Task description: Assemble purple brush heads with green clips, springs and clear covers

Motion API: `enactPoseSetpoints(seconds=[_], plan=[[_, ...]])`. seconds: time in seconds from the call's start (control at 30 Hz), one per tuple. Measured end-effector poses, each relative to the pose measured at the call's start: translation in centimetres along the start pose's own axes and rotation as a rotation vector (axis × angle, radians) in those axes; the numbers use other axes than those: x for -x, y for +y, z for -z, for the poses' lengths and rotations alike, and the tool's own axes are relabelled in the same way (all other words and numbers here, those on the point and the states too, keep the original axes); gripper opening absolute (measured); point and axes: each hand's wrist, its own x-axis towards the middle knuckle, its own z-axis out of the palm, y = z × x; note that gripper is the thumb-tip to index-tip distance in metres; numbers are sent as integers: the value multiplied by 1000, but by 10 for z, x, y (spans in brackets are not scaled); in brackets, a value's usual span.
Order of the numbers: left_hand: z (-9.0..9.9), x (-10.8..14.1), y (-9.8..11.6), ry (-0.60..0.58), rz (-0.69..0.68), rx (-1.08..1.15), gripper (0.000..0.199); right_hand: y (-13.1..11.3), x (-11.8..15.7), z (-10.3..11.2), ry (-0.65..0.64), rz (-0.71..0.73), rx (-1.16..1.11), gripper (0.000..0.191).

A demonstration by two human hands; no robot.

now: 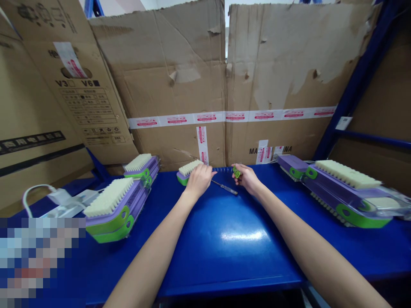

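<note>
My left hand [199, 179] is closed near the back middle of the blue table, its fingers at a purple and green brush head [190, 167] with cream bristles. A thin coiled wire or spring [224, 170] stretches between my two hands. My right hand [245, 179] pinches a small green part [236, 172] at the other end of the coil. A screwdriver [228, 188] with a clear handle lies on the table just below and between the hands. What exactly my left fingers grip is hidden behind the hand.
Purple and green brush units stand at the left [111, 209] and the right [346, 192]. A white power strip [69, 203] with a cable lies far left. Cardboard sheets [173, 85] wall off the back of the blue table [224, 265].
</note>
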Motion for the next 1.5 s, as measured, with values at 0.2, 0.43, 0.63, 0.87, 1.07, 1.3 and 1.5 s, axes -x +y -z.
enactPoseSetpoints(seconds=[0.2,0.43,0.63,0.87,1.07,1.3,1.5], plan=[[-2,-7,5,-218,393,493,25,-2,3,-1,37,146,20,42],[8,-16,3,-432,958,1269,38,-5,1,3,99,290,177,50],[9,-15,8,-210,1158,1210,23,8,-1,5,183,391,976,33],[1,-14,23,-139,1233,1308,19,7,6,-2,67,226,1404,39],[2,-14,36,-275,1067,1436,15,4,8,-2,124,220,1406,33],[2,-10,28,-265,639,836,19,1,10,-3,201,239,1412,34],[4,3,-19,35,232,70,22,-2,14,-4,223,260,1510,35]])
